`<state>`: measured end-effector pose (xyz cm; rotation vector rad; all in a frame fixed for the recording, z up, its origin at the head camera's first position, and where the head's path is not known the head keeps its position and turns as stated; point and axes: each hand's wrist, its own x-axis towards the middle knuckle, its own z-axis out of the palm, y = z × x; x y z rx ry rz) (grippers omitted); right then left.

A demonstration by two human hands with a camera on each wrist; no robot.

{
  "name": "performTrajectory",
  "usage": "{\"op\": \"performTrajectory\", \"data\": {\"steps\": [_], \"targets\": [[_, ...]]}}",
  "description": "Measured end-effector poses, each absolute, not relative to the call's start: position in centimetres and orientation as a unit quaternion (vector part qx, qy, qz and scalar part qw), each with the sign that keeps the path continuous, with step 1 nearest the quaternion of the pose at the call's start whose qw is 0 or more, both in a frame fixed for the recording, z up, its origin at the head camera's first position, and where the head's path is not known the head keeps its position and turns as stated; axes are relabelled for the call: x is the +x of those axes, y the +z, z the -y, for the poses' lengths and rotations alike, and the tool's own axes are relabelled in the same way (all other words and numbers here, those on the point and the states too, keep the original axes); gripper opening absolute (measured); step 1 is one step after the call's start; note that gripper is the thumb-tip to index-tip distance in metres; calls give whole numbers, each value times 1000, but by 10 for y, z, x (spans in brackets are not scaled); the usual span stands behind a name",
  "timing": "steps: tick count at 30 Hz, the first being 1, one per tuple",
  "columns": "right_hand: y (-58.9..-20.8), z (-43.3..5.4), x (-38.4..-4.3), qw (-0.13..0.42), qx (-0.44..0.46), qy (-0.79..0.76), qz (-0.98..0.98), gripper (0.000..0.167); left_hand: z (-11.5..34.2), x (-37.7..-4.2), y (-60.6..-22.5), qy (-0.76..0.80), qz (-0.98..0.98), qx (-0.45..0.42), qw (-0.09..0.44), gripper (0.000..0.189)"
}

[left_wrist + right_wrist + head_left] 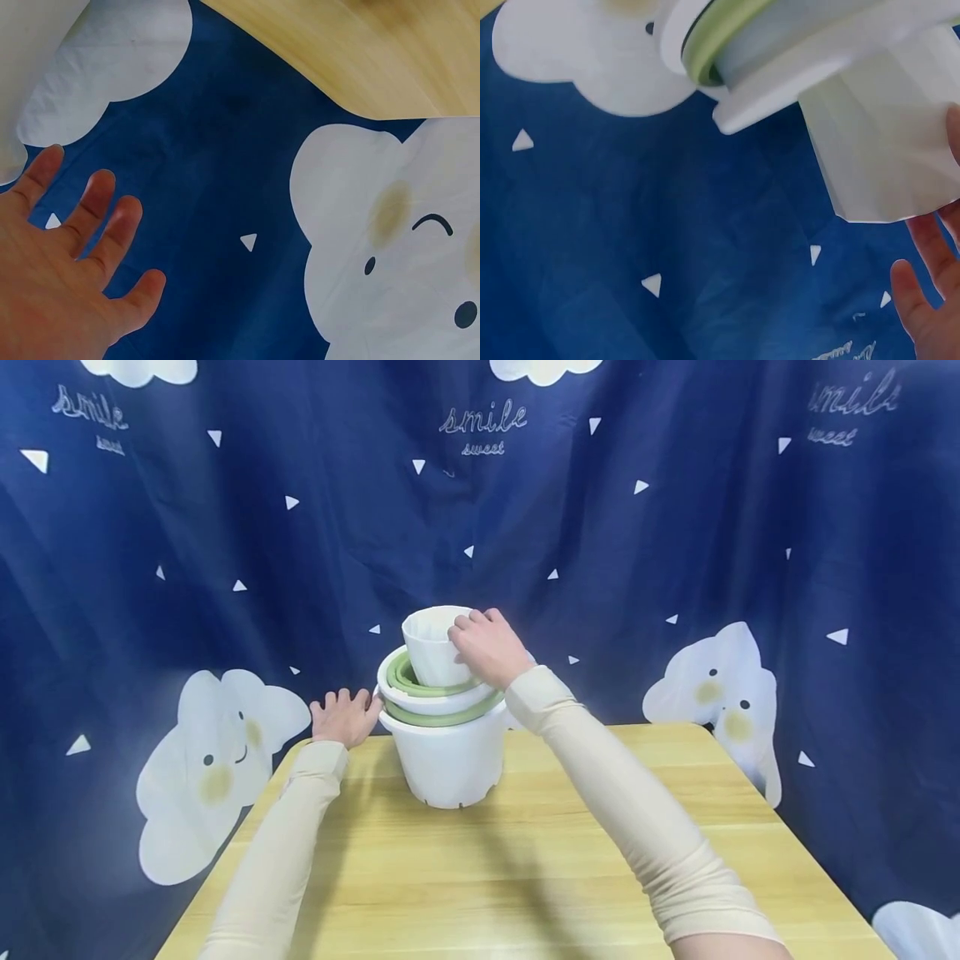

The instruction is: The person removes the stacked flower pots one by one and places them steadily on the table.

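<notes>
Pinching a small white faceted plastic cup (427, 653) by its rim in right hand (491, 647), at the top of nested round white-and-green plastic pots (450, 764), with left hand (345, 718) spread-fingered beside them, possibly risking a topple from one-sided pushing.

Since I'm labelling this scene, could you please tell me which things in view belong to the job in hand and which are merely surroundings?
Job:
small white pot, gripped by right fingers
green and white rims beneath it
large white pot at the bottom

Surroundings:
wooden table underneath
blue patterned curtain behind
</notes>
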<state>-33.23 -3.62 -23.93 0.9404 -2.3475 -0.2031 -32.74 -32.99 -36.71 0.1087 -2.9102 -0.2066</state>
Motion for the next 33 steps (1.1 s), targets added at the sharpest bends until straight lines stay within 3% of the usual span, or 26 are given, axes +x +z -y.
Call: {"op": "performTrajectory", "data": {"steps": [19, 33], "targets": [[-204, 1, -327, 323, 328, -98, 883, 29, 329, -326, -367, -70, 991, 27, 115, 68], [-206, -50, -341, 334, 286, -96, 893, 26, 326, -326, -364, -69, 991, 26, 107, 68]]}}
